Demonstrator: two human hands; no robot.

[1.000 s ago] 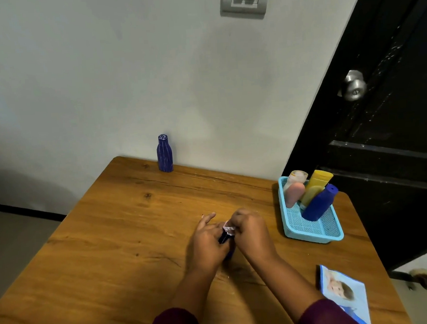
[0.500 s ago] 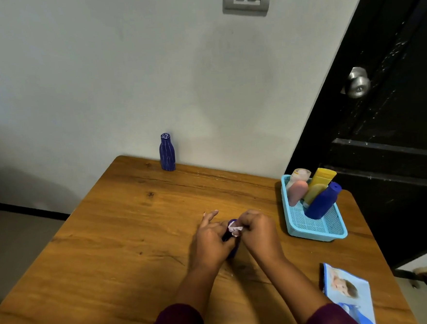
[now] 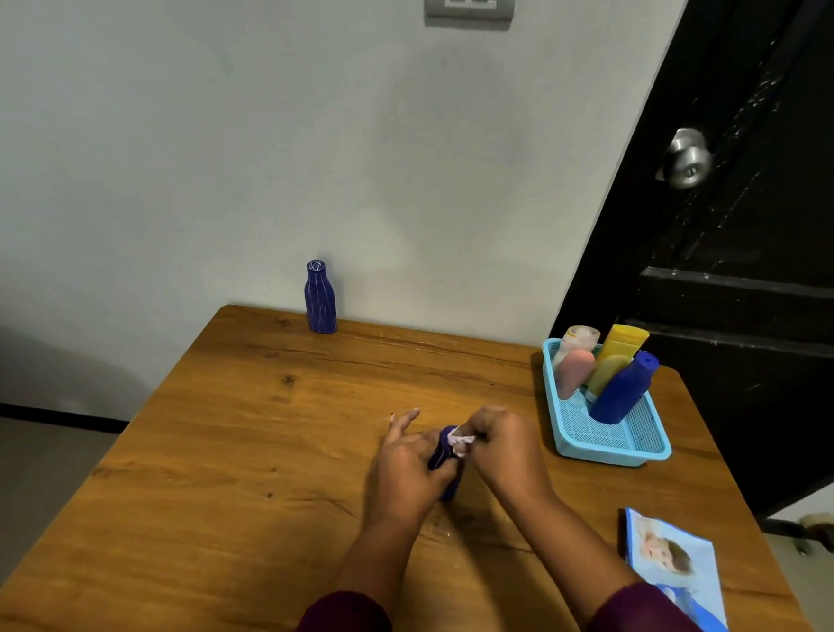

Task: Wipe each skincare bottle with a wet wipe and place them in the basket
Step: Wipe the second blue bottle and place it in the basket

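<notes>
The small dark blue bottle (image 3: 443, 458) is largely hidden between the hands, over the table (image 3: 242, 451), left of the blue basket (image 3: 612, 454). Little is changed from half a second earlier. The bottle is gripped by the left hand (image 3: 406, 472), two fingers (image 3: 405, 418) left outstretched; a crumpled wet wipe (image 3: 462, 444) is pinched against its top by the right hand (image 3: 507, 450).
</notes>
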